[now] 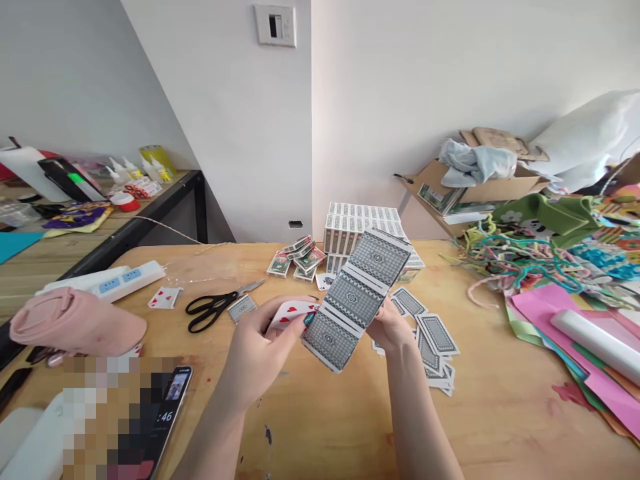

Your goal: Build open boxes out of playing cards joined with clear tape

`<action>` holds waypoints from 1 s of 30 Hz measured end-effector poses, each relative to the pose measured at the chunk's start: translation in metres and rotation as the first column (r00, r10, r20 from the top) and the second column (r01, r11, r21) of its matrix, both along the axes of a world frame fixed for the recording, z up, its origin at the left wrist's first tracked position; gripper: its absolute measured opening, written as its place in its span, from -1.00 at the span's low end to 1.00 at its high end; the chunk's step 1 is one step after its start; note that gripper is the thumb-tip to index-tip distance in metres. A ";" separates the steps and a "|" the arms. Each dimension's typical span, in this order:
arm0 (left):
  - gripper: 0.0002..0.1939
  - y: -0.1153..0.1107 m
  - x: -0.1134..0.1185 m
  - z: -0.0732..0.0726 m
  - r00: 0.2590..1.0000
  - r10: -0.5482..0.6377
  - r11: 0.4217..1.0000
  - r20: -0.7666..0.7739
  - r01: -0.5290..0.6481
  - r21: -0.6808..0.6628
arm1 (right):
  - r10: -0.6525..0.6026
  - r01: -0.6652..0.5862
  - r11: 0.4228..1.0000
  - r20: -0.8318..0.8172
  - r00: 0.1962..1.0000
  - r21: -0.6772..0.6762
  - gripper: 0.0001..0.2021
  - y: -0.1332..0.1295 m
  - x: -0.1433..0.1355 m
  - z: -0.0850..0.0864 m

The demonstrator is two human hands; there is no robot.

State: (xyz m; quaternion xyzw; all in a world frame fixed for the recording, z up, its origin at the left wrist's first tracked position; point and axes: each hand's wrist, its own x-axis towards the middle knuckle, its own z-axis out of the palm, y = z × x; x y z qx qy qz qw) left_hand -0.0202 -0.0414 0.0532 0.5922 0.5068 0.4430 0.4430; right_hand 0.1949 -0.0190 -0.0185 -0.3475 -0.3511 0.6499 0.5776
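Observation:
Between my hands, above the table, a tilted structure made of playing cards (352, 298) shows three patterned grey card backs in a row. My right hand (393, 325) grips it from behind on its right side; most of those fingers are hidden. A playing card with red hearts (291, 311) is pinched in my left hand (263, 343), its edge meeting the structure's left side. Loose playing cards (438, 335) lie face down by my right wrist. Behind the structure stands a block of stacked card boxes (363, 223), with several loose card boxes (303, 259) beside it.
Black scissors (213, 308) and a folded card (243, 308) lie left of my hands. Further left are a power strip (123, 279), a rolled pink cloth (75, 323) and a phone (170, 417). Coloured paper (550, 320) and tangled yarn (537, 257) cover the table's right side.

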 end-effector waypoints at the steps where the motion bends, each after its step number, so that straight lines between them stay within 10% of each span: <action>1: -0.84 -0.002 0.000 0.000 1.000 -0.002 1.000 -0.007 0.002 -0.002 | 0.011 -0.011 1.000 0.007 1.000 -0.001 -0.50 0.000 0.000 -0.001; 6: -0.75 -0.006 0.000 0.003 0.999 -0.031 1.000 0.009 0.031 0.001 | -0.022 0.023 0.999 0.022 1.000 -0.039 -0.47 0.002 -0.003 -0.006; 12: -0.42 -0.008 -0.004 0.012 0.919 -0.320 0.936 0.231 0.344 -0.074 | -0.144 0.139 0.987 -0.054 0.988 -0.084 -0.59 0.004 -0.003 -0.010; 30: -0.43 0.009 0.010 -0.008 0.880 -0.355 0.884 0.315 0.425 -0.193 | -0.216 0.214 0.974 -0.018 0.976 -0.077 -0.43 0.004 0.003 -0.006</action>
